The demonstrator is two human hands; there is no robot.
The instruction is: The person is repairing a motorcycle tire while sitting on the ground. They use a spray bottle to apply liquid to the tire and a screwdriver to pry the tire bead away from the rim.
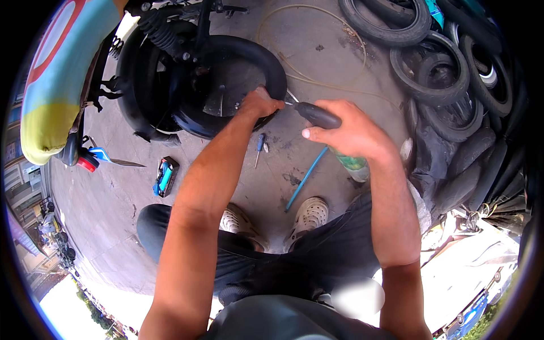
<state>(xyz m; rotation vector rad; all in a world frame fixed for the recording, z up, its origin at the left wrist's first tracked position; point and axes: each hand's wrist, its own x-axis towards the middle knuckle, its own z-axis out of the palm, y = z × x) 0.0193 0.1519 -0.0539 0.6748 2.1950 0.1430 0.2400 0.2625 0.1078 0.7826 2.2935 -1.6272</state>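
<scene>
My left hand (262,103) is closed at the near right side of a round black inner tube (271,61), which loops beside the wheel. Its fingers are partly hidden, close to the tip of a tool. Just to the right, my right hand (354,127) wraps round the thick black handle of a tool (318,115). Its thin metal shaft points left toward the tube and my left fingers. A green bottle (354,164) stands partly hidden beneath my right hand. On the ground below my left hand lies a blue-handled screwdriver (260,143).
A motorcycle's black tire (131,85) and shock absorber (158,29) are at upper left, near a colourful panel (62,73). Worn tires (429,71) pile up at right. A yellowish hose (309,79), a blue rod (306,178) and a small box (165,177) lie on the floor.
</scene>
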